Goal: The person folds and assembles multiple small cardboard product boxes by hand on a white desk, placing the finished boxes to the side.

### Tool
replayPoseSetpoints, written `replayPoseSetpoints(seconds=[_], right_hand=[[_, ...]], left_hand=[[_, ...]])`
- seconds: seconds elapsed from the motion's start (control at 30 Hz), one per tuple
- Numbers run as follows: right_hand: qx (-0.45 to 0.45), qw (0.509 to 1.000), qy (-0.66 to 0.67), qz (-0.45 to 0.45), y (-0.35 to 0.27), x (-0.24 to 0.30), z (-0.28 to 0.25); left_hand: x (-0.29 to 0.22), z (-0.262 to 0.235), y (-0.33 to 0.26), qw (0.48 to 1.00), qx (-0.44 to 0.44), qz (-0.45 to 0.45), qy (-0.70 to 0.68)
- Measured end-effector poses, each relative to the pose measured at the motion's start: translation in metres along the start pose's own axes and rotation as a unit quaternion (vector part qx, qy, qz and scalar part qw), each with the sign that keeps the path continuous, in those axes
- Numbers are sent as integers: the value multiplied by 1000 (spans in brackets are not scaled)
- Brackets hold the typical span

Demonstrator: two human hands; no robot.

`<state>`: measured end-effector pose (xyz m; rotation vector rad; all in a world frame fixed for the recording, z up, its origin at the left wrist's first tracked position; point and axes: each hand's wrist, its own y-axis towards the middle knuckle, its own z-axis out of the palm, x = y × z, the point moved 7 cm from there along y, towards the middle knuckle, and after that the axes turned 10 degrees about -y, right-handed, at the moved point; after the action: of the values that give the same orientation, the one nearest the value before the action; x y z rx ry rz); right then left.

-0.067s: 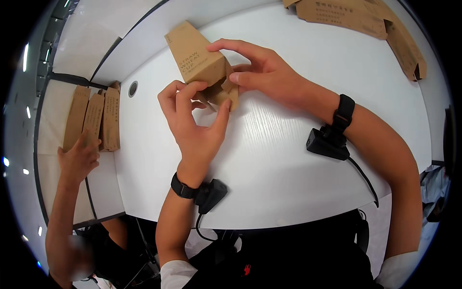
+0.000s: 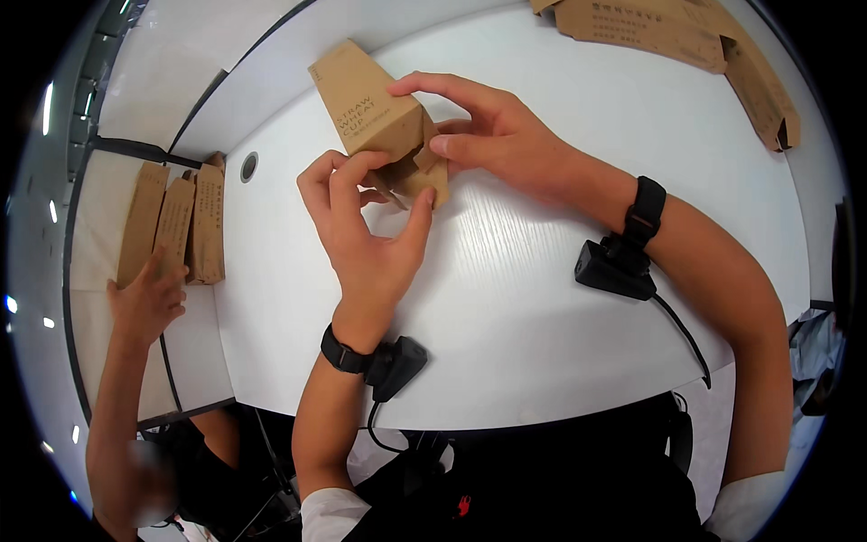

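One brown carton (image 2: 370, 99) is right of the round grey grommet (image 2: 250, 167); the left hand (image 2: 366, 239) pinches its open end, the right hand (image 2: 510, 144) grips it between thumb and fingers; other cartons (image 2: 209, 226) are left of the grommet

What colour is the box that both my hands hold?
The box is brown with dark printing; it shows best in the head view.

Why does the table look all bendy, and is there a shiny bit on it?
Head view: the white table has a curved front edge, bent by the fisheye lens; head view: pale, streaky glare shows on it, to the right of the left hand.
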<state>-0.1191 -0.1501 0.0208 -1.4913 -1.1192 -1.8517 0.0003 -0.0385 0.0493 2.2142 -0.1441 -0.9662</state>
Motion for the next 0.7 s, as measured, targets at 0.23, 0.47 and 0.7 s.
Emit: replayPoseSetpoints(seconds=[0.23, 0.47, 0.7], right_hand=[[0, 999, 49, -10, 2, -5, 0], [-50, 998, 46, -18, -1, 0, -4], [-25, 998, 57, -3, -4, 3, 7]], left_hand=[[3, -11, -7, 992, 49, 100, -62], [-6, -2, 3, 992, 69, 85, 61], [13, -14, 1, 998, -28, 51, 11]])
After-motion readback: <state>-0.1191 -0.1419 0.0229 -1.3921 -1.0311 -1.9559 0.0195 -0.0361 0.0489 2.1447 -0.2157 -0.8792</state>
